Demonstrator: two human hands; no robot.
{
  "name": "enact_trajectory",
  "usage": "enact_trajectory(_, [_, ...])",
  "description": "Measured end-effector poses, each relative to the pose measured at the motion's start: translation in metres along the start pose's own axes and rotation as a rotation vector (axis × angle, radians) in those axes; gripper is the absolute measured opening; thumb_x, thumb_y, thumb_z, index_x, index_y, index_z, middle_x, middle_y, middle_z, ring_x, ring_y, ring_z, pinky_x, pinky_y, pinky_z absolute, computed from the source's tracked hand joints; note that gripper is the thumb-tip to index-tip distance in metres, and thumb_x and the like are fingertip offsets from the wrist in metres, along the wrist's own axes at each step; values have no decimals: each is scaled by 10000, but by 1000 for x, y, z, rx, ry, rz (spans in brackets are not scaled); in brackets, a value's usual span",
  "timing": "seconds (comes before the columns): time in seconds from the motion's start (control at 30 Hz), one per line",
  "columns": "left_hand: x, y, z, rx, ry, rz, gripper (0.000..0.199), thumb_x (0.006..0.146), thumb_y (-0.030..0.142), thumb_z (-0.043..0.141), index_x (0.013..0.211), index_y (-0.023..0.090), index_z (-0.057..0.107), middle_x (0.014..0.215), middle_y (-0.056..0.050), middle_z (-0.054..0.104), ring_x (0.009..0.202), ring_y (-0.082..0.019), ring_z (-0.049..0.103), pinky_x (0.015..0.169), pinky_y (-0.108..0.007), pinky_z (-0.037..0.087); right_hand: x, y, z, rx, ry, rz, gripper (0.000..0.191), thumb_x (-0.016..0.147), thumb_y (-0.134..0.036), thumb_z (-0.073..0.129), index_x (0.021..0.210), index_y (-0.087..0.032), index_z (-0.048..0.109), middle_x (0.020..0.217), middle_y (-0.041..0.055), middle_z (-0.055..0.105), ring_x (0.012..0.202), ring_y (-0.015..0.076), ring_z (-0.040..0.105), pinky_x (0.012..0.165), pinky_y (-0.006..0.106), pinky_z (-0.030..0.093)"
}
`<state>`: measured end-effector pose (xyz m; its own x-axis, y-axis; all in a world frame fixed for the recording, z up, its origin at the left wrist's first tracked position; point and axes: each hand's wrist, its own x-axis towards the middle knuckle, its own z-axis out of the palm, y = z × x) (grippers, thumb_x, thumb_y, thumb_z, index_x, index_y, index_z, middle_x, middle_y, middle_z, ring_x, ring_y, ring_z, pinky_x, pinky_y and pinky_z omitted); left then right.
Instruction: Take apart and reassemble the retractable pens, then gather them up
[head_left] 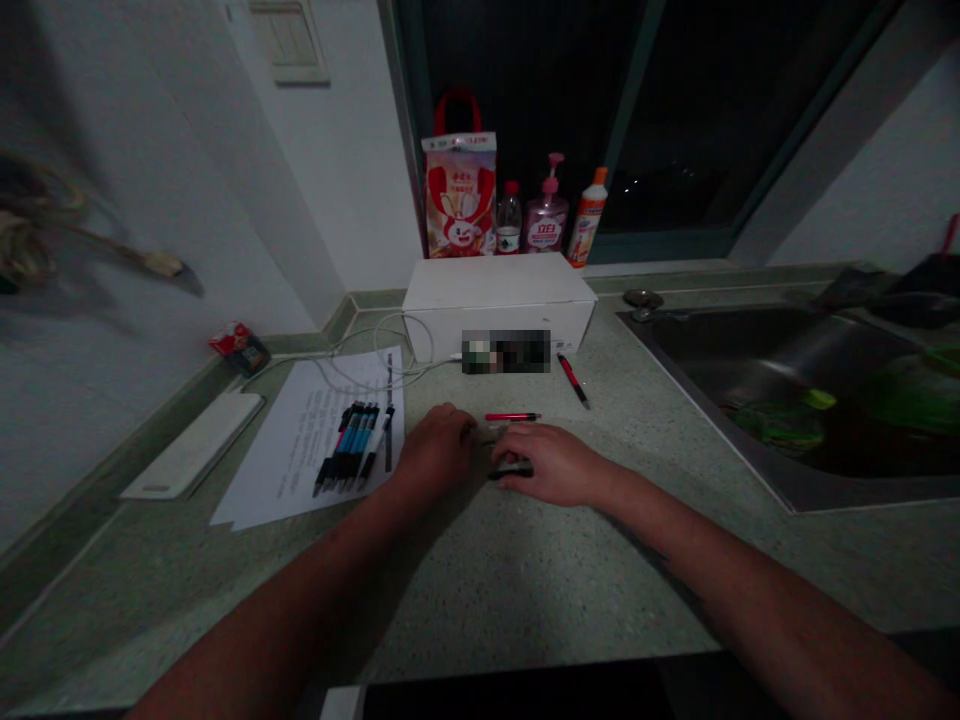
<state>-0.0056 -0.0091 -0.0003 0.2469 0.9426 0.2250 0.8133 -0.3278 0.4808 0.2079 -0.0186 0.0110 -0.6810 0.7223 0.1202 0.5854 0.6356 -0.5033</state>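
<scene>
Before box [499,285], two hands [439,447] [555,465], two red pens [510,416] [573,380]

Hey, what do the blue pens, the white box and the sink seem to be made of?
Blue pens: probably plastic, going by the evenly coloured slim barrels; the dim light hides whether they're glossy. White box: likely smooth cardboard, from its flat panels and straight, crisp edges. Sink: looks like stainless steel with a satin finish, from the soft grey sheen on its wall.

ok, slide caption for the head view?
Left hand and right hand near loose pens; bunched pens on paper.
</scene>
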Motion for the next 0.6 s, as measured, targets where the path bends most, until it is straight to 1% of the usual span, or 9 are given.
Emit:
enact_trajectory(0.13, [0, 1, -2, 0, -1, 2, 203, 832, 99, 584, 901, 185, 755, 932, -114, 698, 902, -264, 647, 811, -370, 509, -1, -2, -3, -5, 6, 7, 201, 823, -242, 819, 983, -217, 701, 990, 35, 728, 978, 233, 674, 841, 370, 508])
enact_trajectory(0.33, [1, -2, 1, 41, 20, 16, 182, 845, 113, 579, 854, 198, 741, 893, -110, 697, 870, -271, 645, 775, -382, 506, -2, 0, -4, -21, 1, 0, 175, 789, -250, 842, 881, -228, 695, 902, 11, 708, 864, 207, 660, 765, 341, 494])
enact_trajectory(0.47, [2, -3, 2, 57, 13, 7, 180, 854, 118, 572, 818, 195, 731, 874, -111, 699, 875, -276, 651, 770, -382, 506, -2, -2, -2, -30, -9, -14, 127, 795, -218, 815, 837, -226, 695, 884, 11, 693, 834, 194, 645, 737, 323, 473])
enact_trajectory(0.53, [2, -2, 0, 36, 20, -3, 169, 869, 139, 575, 832, 194, 730, 891, -114, 713, 878, -278, 659, 776, -387, 508, -1, -2, -2, -50, 10, 6, 114, 807, -214, 797, 843, -225, 690, 878, 14, 693, 832, 196, 642, 722, 318, 461])
enact_trajectory(0.6, [3, 1, -1, -50, 40, -21, 148, 886, 171, 586, 860, 198, 729, 902, -105, 732, 859, -267, 669, 779, -386, 514, -1, -1, -1, -71, 62, 53, 104, 830, -224, 779, 870, -225, 683, 854, 14, 696, 808, 195, 640, 692, 309, 445])
